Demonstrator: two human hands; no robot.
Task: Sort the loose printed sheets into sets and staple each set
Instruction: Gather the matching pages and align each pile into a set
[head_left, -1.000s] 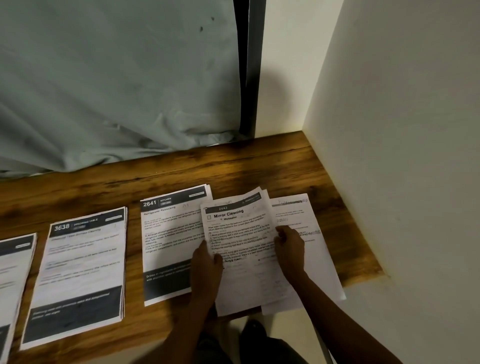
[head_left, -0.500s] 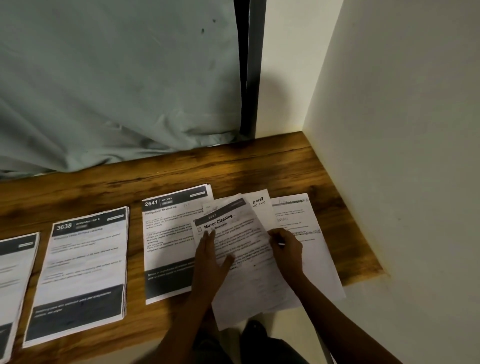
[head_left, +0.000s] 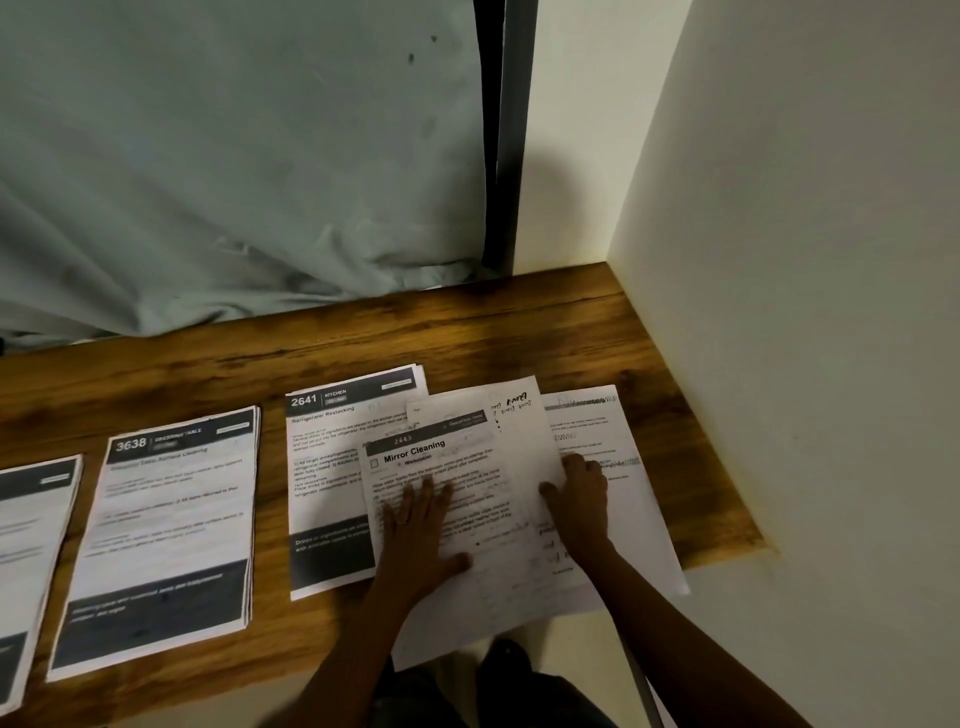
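Paper first: the Mirror Cleaning sheet (head_left: 431, 467) lies face up at lower centre of the frame, on top of a loose fan of pages. Its long axis runs from the bottom of the frame up toward the bench's back edge. The dark header points away from the person, with the head leaning a little to the left. Its lower end hangs past the near edge of the bench (head_left: 519, 332), and its left side overlaps the 2641 stack (head_left: 327, 467).

The left hand (head_left: 423, 525) is the nearer one. It lies flat on the sheet's lower half with its grip spread, fingers straight and pointing up the page along that long axis. From there, I judge, a slide left would carry the sheet further over the 2641 stack and toward the sorted stacks.

The right hand (head_left: 579, 501) sits just right of it, over the right edge of a handwritten sheet (head_left: 519, 441) that peeks out underneath. Its fingers are curled, but I cannot tell whether that grip pinches the paper edge or only rests there. A third loose sheet (head_left: 623, 519) runs under that hand toward the right wall (head_left: 805, 312).

Further left lie the 3638 stack (head_left: 171, 519) and another stack (head_left: 31, 519) cut off by the left edge of the frame. All of them lie with their heads away from the person. A grey cloth (head_left: 234, 156) hangs behind the bench. No stapler is in view.
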